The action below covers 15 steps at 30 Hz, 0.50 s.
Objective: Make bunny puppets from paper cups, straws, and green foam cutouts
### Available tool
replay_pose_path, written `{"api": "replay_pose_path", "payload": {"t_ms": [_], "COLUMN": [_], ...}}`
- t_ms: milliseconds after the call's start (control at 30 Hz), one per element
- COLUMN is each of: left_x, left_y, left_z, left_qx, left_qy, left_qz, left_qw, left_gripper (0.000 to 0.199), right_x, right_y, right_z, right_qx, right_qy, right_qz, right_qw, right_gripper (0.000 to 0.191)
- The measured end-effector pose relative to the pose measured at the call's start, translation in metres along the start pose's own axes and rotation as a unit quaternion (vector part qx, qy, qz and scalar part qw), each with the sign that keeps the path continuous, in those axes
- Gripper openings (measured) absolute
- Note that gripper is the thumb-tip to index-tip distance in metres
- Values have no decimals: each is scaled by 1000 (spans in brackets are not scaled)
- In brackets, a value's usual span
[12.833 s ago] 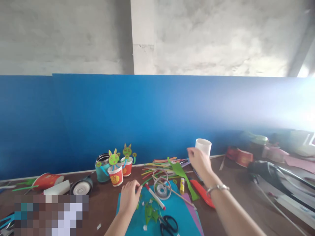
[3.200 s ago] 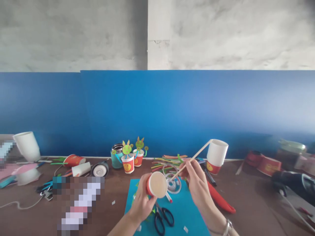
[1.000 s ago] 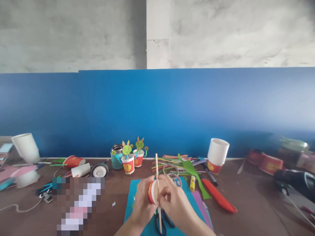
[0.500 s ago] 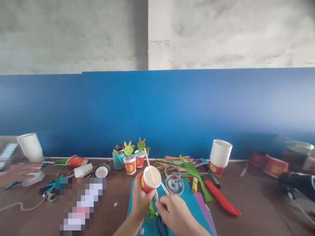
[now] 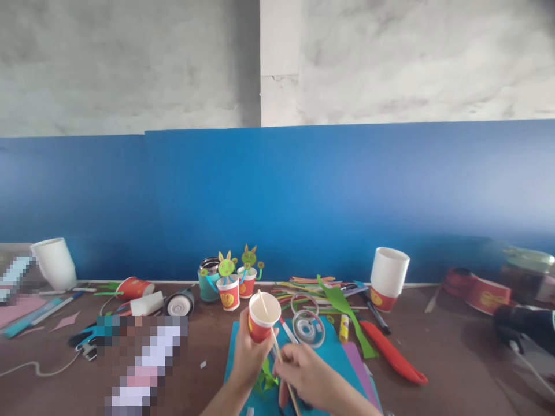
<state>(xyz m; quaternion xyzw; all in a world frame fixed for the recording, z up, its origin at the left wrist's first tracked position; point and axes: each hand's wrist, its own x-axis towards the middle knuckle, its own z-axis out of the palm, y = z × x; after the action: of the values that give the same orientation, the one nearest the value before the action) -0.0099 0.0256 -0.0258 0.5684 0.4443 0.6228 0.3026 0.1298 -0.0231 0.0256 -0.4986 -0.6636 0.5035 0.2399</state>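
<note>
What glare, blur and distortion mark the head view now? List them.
Head view, right: pale glare washes out the blue panel; head view, far right: the jar looks hazy; head view, far left: the leftmost cup leans outward, perhaps wide-angle stretch; head view, lower centre: the held cup is clearer.

Place: craft workshop, I judge
Table (image 5: 451, 358): glue stick (image 5: 344, 329), coloured strips (image 5: 309, 279), cup puppets (image 5: 226, 267)
Wall (image 5: 173, 63): bare concrete, blue panel (image 5: 260, 196)
</note>
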Motion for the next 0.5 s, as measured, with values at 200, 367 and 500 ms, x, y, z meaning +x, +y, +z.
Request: {"api": "replay_pose_path", "payload": {"t_ms": [200,367,500], "left_x": [-3,4,9], "left_y": [4,-3,-10], "left_z": [0,-3,-8], "left_qx": [-28,-44,-91], "left_qy": [-24,26,24], "left_qz": [-7,-30,-41], "left_qw": [999,998,995], "left_gripper": [54,47,55], "right_x": [6,-3,-7], "right_y": [-4,-7,-16], "right_z": [3,-5,-14], "right_qx": [35,59,104], "right_qy": [8,-69,-117], "right_qz": [-1,15,48], "right_qw": [999,996,986], "right_gripper": [19,18,20]}}
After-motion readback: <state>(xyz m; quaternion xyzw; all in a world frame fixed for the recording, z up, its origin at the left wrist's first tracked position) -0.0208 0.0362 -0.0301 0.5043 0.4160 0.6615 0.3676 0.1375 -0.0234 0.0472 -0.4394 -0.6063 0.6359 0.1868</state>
